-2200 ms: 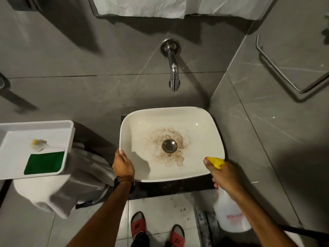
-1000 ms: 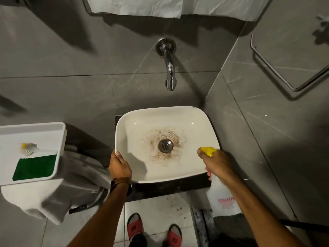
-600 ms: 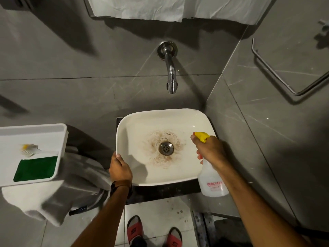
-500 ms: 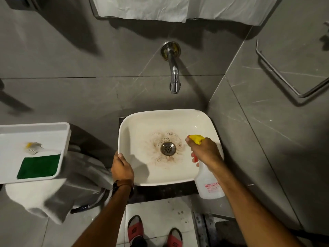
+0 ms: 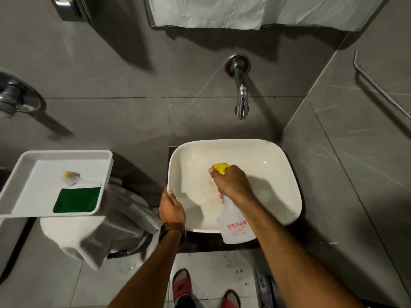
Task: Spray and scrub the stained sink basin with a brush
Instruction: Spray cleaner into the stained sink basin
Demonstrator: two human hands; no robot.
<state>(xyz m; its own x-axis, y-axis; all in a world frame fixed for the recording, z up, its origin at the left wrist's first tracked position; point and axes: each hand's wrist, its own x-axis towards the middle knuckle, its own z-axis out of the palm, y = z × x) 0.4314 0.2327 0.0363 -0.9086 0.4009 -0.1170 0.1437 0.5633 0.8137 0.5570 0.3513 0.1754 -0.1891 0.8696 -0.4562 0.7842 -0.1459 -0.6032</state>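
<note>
A white square sink basin [image 5: 273, 165] sits below a wall tap, with brown stains [image 5: 208, 185] around its middle. My right hand [image 5: 232, 182] grips a clear spray bottle [image 5: 235, 227] with a yellow nozzle, held over the basin's centre and hiding the drain. My left hand [image 5: 171, 207] holds the basin's front left rim. A small brush [image 5: 71, 177] with a yellow tip lies in a white tray [image 5: 29, 172] at the left, next to a green scouring pad [image 5: 76, 200].
A chrome tap [image 5: 241, 94] juts from the grey tiled wall above the basin. White cloths [image 5: 106, 227] are draped under the tray. A metal rail [image 5: 382, 85] runs along the right wall. My feet in red sandals stand on the floor below.
My right hand has carried the spray bottle from the basin's front right edge to over its centre, now covering the drain. My left hand has stayed on the rim.
</note>
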